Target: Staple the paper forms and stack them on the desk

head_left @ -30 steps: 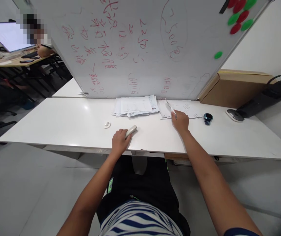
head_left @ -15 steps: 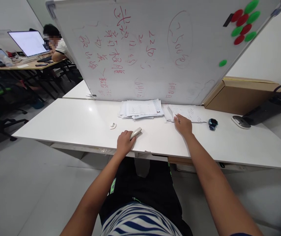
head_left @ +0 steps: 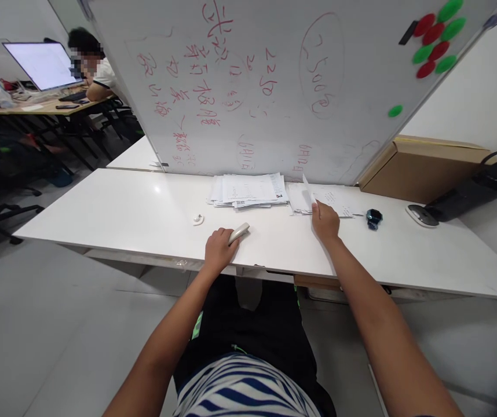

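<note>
My left hand [head_left: 216, 250] is closed around a small beige stapler-like device [head_left: 240, 232] that rests on the white table [head_left: 113, 211]. My right hand [head_left: 325, 221] pinches a sheet of paper [head_left: 309, 188] and lifts its near edge off the right-hand stack of papers [head_left: 333, 201]. A second, thicker stack of papers [head_left: 249, 190] lies to the left of it, in front of the whiteboard [head_left: 274, 81]. A small white round object [head_left: 197, 219] sits on the table left of my left hand.
A dark blue smartwatch [head_left: 373, 218] lies right of the papers. A cardboard box [head_left: 426, 168], a black device with a cable [head_left: 478, 185] and a grey oval base [head_left: 421, 214] stand at the right. Another person [head_left: 94, 75] sits at a desk with monitors at far left.
My right hand pressed down on the right stack, then lifted one sheet's edge upward again. My left hand stayed on the beige device. The camera view shifted slightly.
</note>
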Action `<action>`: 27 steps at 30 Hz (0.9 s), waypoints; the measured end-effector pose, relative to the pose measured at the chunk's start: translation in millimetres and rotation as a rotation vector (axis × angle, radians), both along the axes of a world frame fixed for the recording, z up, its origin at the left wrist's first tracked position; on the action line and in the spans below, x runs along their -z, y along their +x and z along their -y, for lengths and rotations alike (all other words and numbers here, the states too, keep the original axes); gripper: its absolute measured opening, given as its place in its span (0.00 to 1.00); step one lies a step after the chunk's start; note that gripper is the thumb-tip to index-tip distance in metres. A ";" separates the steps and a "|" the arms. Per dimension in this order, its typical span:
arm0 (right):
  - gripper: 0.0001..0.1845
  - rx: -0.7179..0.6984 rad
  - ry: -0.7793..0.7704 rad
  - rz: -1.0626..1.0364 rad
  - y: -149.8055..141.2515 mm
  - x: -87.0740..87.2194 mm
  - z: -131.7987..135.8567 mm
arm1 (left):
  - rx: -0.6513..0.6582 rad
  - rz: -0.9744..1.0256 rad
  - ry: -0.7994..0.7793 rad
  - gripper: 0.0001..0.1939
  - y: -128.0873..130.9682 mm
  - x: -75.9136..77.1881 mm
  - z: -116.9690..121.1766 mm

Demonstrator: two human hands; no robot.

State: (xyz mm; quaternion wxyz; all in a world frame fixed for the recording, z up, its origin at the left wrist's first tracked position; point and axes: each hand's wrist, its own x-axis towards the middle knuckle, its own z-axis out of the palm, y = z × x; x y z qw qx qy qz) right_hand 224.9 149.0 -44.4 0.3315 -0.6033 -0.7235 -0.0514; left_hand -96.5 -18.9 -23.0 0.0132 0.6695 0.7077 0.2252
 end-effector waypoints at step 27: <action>0.22 0.006 0.019 -0.144 -12.4 -23.3 32.2 | -0.006 0.000 0.024 0.11 -0.8 1.5 0.7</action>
